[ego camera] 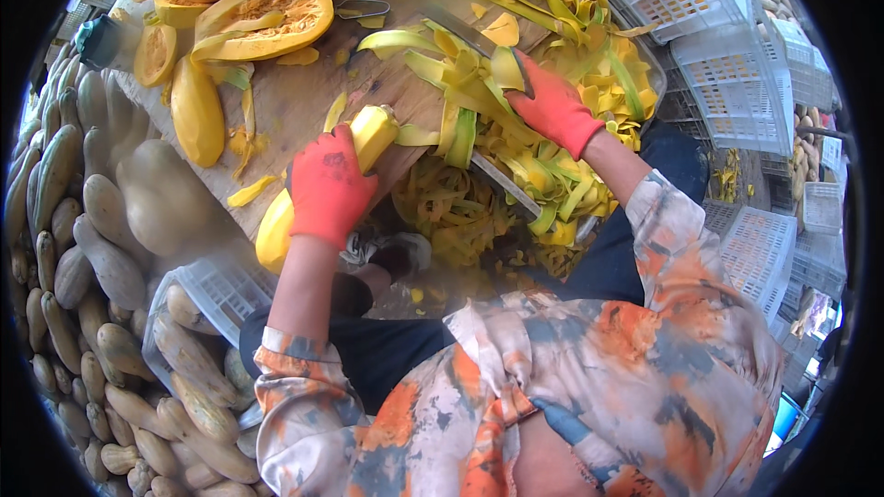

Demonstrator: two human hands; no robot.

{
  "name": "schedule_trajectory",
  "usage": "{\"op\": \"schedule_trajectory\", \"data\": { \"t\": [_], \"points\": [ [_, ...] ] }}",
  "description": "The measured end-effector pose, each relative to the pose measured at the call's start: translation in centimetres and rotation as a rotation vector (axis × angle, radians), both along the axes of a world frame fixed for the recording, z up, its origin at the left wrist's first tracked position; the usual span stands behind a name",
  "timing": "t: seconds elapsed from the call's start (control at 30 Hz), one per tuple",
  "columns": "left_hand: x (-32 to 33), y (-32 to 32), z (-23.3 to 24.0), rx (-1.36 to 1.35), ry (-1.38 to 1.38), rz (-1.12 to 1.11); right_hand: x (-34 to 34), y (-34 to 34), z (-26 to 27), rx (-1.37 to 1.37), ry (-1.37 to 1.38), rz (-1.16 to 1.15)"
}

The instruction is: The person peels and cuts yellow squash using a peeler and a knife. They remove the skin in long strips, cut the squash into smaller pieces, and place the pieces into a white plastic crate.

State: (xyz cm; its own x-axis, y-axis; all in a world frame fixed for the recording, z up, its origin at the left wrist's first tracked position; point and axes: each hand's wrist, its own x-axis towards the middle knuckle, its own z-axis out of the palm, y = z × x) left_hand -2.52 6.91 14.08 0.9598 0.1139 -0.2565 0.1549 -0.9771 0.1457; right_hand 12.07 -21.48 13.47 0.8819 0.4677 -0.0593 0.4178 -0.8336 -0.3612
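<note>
My left hand [333, 186], in a red work glove, grips a long peeled yellow squash [375, 128] over the near edge of the wooden board [304, 103]. Its pale cut end points up and away; the thicker end [273, 235] shows below my wrist. My right hand [549, 102], also gloved in red, is closed around a yellow-green piece of squash peel [507, 69]. Whether a tool is hidden in that fist I cannot tell. Long peel strips [456, 83] drape over the board's edge between my hands. A dark flat strip, perhaps a blade [459, 29], lies just beyond my right hand.
Halved orange squashes [269, 17] and a whole peeled one [198, 114] lie on the board beside a metal loop [362, 8]. Peelings [552, 172] heap at right. White plastic crates [732, 83] stand beyond. Unpeeled squashes [110, 255] pile left, around another crate [221, 297].
</note>
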Motion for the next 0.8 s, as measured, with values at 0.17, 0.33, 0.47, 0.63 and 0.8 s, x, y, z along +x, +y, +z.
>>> {"op": "schedule_trajectory", "data": {
  "t": [0.17,0.33,0.47,0.63,0.8],
  "points": [
    [0.0,-0.4,0.0,0.045,-0.007,-0.004,-8.0,0.8,3.2,0.399,0.627,-0.086],
    [0.0,-0.8,0.2,0.048,-0.008,0.019,-10.0,3.9,5.5,0.464,0.861,-0.118],
    [0.1,-0.7,0.1,0.025,-0.024,0.031,-9.7,4.6,5.3,0.338,0.892,-0.142],
    [0.1,-0.5,-0.4,0.031,-0.018,0.012,-10.2,5.0,4.5,0.259,0.648,-0.02],
    [0.2,-0.9,-1.2,0.086,-0.031,0.027,-7.8,7.3,6.6,0.088,0.89,-0.05]
  ]
}}
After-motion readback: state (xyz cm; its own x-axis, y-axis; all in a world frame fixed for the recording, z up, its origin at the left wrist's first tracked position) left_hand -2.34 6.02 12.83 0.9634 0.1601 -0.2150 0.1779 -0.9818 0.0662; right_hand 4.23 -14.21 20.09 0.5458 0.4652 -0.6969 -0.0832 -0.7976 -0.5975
